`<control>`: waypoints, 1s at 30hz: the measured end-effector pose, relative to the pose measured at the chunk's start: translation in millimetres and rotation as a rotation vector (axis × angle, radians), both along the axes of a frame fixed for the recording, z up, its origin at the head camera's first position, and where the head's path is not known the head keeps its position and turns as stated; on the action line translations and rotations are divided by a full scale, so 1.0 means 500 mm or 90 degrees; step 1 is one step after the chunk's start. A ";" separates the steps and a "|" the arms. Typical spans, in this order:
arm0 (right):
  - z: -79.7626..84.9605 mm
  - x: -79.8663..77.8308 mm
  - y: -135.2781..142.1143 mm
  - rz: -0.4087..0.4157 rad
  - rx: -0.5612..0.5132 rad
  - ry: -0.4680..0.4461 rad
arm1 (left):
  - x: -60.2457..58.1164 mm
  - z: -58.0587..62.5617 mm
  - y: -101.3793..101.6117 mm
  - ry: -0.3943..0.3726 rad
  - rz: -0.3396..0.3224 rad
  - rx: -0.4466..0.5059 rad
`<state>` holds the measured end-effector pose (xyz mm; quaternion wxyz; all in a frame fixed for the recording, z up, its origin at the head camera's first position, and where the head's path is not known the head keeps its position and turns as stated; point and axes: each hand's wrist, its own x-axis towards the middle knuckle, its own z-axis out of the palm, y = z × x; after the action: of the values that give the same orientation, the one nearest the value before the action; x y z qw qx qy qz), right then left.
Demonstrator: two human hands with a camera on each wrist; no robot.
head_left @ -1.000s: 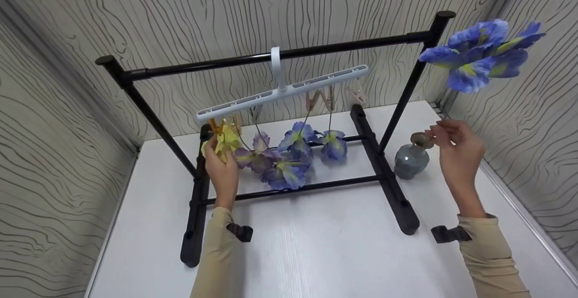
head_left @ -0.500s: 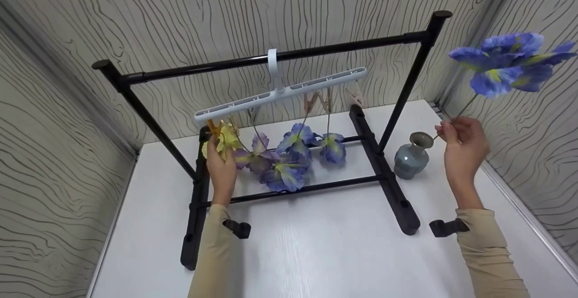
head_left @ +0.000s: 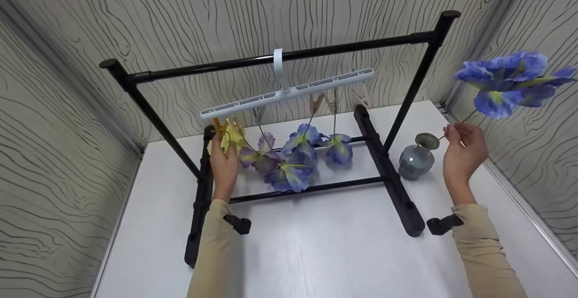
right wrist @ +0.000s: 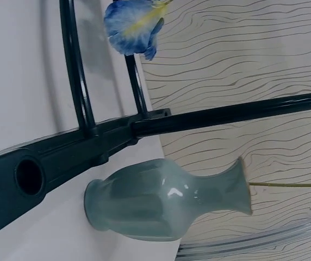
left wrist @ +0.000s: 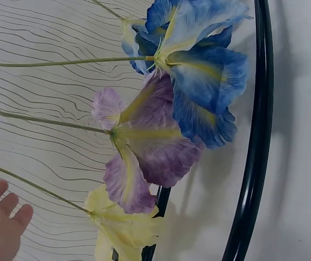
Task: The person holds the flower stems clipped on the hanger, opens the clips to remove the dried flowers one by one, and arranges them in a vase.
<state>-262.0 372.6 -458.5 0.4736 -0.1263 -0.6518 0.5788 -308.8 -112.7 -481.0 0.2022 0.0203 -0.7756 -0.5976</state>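
Blue flower (head_left: 499, 81) is far right; my right hand (head_left: 465, 149) pinches its stem (right wrist: 286, 185), probably to spare petals. Stem reaches vase (head_left: 415, 160) mouth, can't tell if in. Left hand (head_left: 224, 167) at yellow flower (head_left: 234, 140), grip unclear. Hanger (head_left: 286, 94) clips hold other blooms (head_left: 302, 140) heads-down.

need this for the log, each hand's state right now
Left hand: at the yellow flower, grip cannot be told.
Right hand: holding a blue flower by its stem.

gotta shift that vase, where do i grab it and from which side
Probably take the vase by its narrow neck, coming from the right: it stands upright, narrows above a bulging body, and the black rack foot lies close on its left.
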 end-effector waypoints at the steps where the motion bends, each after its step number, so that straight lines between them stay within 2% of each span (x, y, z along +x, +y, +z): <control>1: -0.003 -0.002 0.003 -0.001 0.004 -0.003 | -0.001 -0.001 0.001 -0.001 -0.005 -0.002; 5: -0.015 -0.009 0.013 0.005 0.000 -0.025 | -0.001 -0.009 0.006 0.001 -0.012 -0.007; 11: -0.024 -0.013 0.022 0.021 0.017 -0.090 | -0.006 -0.008 0.010 0.022 0.006 -0.034; 15: -0.014 -0.005 0.012 0.025 0.029 -0.100 | -0.009 -0.005 0.013 -0.005 -0.008 0.007; 19: -0.008 -0.002 0.008 0.043 0.012 -0.119 | -0.003 -0.007 0.014 -0.040 -0.026 0.045; 24: -0.034 -0.022 0.027 0.057 -0.019 -0.130 | -0.001 -0.017 0.016 -0.009 -0.023 0.034; 30: -0.046 -0.028 0.029 0.036 -0.040 -0.147 | -0.004 -0.021 0.019 0.016 -0.007 0.017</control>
<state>-276.0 387.3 -481.7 0.3745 -0.1889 -0.6868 0.5936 -311.0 -103.2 -491.8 0.2081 0.0114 -0.7650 -0.6093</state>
